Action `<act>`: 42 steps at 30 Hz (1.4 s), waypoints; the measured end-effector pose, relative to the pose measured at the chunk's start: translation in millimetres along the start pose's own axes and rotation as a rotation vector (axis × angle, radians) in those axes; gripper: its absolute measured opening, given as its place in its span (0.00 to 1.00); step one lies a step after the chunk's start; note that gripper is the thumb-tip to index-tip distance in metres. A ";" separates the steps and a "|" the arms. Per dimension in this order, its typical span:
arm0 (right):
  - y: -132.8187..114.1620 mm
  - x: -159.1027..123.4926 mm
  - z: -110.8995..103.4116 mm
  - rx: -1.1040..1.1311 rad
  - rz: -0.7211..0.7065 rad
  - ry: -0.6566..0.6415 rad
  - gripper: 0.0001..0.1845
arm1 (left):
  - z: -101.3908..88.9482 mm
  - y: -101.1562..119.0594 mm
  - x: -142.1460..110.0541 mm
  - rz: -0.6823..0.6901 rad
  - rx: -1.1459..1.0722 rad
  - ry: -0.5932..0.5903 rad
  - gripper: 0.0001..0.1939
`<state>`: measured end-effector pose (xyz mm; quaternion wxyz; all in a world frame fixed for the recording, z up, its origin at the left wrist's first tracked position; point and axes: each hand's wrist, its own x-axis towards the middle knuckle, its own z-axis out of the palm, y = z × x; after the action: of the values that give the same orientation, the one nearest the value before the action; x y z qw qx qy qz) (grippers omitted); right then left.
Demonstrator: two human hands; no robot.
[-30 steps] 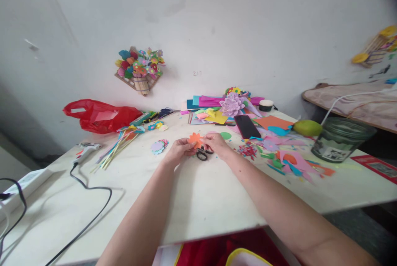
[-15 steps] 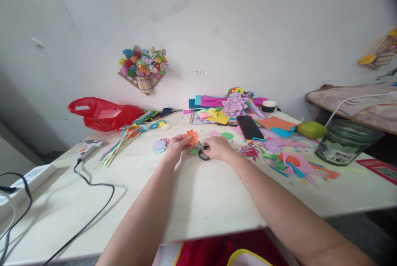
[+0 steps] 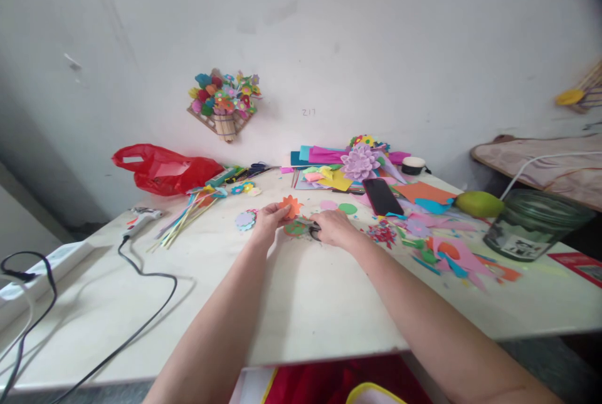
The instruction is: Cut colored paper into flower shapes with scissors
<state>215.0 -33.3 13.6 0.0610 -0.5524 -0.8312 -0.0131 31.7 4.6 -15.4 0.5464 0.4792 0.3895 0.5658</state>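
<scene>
Between the fingers of my left hand [image 3: 269, 223] is an orange flower cutout [image 3: 291, 206] with a notched, petal-like edge. My right hand [image 3: 333, 228] is closed on a pair of scissors [image 3: 315, 231]; a dark handle loop shows below the fingers, and the blades point left towards the flower. Whether the blades touch the flower I cannot tell. Under the hands lie green and orange scraps [image 3: 296, 228]. Left of my left hand rests a stack of scalloped cutouts [image 3: 246, 220], the top one lavender. A green disc [image 3: 347, 209] and a pink disc [image 3: 328, 204] lie behind my right hand.
At left are a glue gun [image 3: 141, 221], a power strip [image 3: 61, 263], thin sticks [image 3: 181, 222] and a red plastic bag [image 3: 169, 173]. A phone [image 3: 382, 197], foam scraps [image 3: 454, 253], a green fruit [image 3: 480, 204] and a glass jar [image 3: 531, 228] stand or lie at right.
The scissors have turned, so less of their handle shows below my right hand. My left hand still holds the orange flower. The whole view has shifted slightly.
</scene>
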 end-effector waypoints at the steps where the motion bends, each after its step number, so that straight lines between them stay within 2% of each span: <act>1: 1.8 0.8 0.2 0.028 0.026 0.008 0.20 | 0.2 0.5 -0.3 0.002 -0.007 0.001 0.18; 6: 10.8 9.5 7.4 0.323 0.146 0.084 0.20 | 1.4 1.3 -0.6 0.016 -0.063 0.001 0.18; 8: 11.6 13.7 11.9 0.529 0.145 0.122 0.14 | 1.5 1.1 -0.1 0.022 -0.071 -0.002 0.18; 12: 10.1 19.4 19.1 1.087 0.259 0.081 0.16 | 1.9 1.3 -0.2 0.030 -0.069 -0.011 0.17; 15: 9.3 20.1 21.6 1.281 0.248 0.081 0.13 | 2.9 1.9 -1.3 0.018 -0.081 -0.022 0.17; 18: 7.3 16.9 20.2 1.334 0.167 0.059 0.11 | 4.5 1.9 -2.1 0.013 -0.117 -0.022 0.16; 26: -5.0 7.0 14.6 1.357 0.073 -0.067 0.13 | 7.1 2.3 -1.4 0.018 -0.233 0.022 0.15; 42: -5.1 6.2 20.7 1.353 0.032 -0.042 0.19 | 10.4 -0.7 -1.4 0.000 -0.264 0.043 0.12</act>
<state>206.2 -27.8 -6.1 0.3774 -0.4049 -0.6490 0.5219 41.9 2.4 -13.7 0.5963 0.3908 0.3234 0.6221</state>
